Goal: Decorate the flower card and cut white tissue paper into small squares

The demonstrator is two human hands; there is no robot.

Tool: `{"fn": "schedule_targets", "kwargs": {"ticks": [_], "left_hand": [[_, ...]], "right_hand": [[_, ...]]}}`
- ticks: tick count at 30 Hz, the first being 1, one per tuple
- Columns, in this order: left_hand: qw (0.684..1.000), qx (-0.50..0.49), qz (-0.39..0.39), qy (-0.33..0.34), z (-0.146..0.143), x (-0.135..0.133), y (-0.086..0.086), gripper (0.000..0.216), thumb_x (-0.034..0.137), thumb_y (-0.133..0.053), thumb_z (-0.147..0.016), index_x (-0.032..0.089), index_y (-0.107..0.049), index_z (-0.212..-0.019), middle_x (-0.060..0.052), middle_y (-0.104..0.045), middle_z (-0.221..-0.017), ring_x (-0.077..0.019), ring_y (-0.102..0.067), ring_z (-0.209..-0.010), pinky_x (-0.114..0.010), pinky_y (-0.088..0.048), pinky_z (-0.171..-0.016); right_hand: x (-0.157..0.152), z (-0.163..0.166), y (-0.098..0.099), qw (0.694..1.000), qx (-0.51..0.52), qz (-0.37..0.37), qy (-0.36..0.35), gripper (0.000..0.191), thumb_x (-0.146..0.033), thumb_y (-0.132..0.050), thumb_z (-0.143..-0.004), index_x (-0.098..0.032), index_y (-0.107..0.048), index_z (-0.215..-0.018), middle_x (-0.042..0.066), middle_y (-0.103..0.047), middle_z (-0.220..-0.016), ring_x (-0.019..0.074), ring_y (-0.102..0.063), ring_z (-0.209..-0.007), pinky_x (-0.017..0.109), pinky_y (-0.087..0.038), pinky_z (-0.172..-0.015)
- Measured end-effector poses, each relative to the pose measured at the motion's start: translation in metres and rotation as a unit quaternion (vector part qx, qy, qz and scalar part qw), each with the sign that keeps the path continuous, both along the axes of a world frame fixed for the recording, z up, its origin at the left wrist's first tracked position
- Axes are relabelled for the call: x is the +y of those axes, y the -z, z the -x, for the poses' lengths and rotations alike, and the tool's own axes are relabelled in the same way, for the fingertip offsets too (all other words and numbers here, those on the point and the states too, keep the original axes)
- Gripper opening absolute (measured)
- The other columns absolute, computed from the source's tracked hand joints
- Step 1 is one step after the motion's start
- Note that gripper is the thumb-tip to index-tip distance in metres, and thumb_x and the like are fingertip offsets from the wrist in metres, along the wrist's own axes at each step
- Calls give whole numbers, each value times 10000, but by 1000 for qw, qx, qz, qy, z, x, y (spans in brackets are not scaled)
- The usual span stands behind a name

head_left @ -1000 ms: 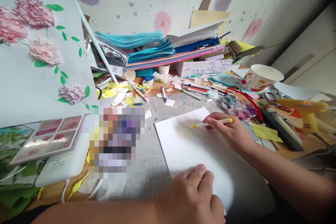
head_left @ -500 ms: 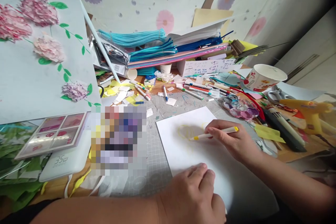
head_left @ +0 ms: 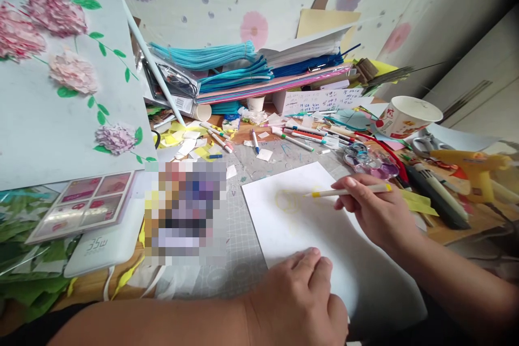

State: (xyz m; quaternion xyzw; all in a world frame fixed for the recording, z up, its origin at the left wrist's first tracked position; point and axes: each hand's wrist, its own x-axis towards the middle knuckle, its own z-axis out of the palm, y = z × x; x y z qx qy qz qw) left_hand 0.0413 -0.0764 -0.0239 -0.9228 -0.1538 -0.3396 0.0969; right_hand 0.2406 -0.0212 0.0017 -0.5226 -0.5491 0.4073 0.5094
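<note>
Shifted rightward, right hand [head_left: 381, 213] pinches yellow marker [head_left: 348, 191] over paper [head_left: 308, 238].

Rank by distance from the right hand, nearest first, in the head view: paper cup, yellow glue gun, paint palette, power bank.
From the right hand:
1. Paint palette, just beyond it.
2. Paper cup, farther back right.
3. Yellow glue gun, far right; close to the cup's rank.
4. Power bank, far left.

bare forearms, perhaps dark sleeve edge
</note>
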Motion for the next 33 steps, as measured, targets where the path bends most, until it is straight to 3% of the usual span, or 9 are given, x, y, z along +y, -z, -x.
{"fn": "schedule_targets", "kwargs": {"ticks": [7,16,20,27,33], "left_hand": [[1000,2,1,-3,1,-1,-5,184,195,-557,-767,145,-520,-594,-186,-719,-818,-298,-721,-794,-368,-605,-661],[1000,13,17,9,3,-4,-6,245,259,-528,-835,161,-497,-613,-121,-683,-711,-261,-715,-757,-333,-596,-587],[1000,9,9,-4,1,-7,-1,256,297,-511,-849,174,-491,-625,-90,-676,-723,-251,-713,-760,-331,-597,-587],[999,35,-4,-18,3,-9,2,312,310,-455,-922,187,-464,-636,-62,-657,-732,-231,-698,-822,-315,-592,-639],[1000,24,15,-7,4,-9,-2,279,279,-498,-890,174,-496,-632,-87,-677,-757,-257,-704,-810,-343,-597,-616]], "right_hand": [[-48,-3,13,993,38,96,-50,153,-382,-656,-834,-230,-640,-825,24,-668,-750,180,-646,-704,268,-526,-658],[-57,1,4,985,-155,36,-67,196,-421,-625,-846,-234,-675,-815,13,-693,-788,158,-660,-729,210,-514,-668],[-58,3,3,980,-188,16,-60,217,-451,-632,-820,-245,-701,-813,24,-718,-800,186,-685,-752,211,-546,-650],[-57,-2,23,977,-212,-2,-13,202,-481,-649,-784,-291,-717,-778,6,-728,-789,187,-694,-691,177,-561,-603],[-56,4,13,975,-218,-28,-30,224,-471,-645,-797,-261,-723,-800,28,-745,-818,188,-707,-721,183,-568,-609]]}}
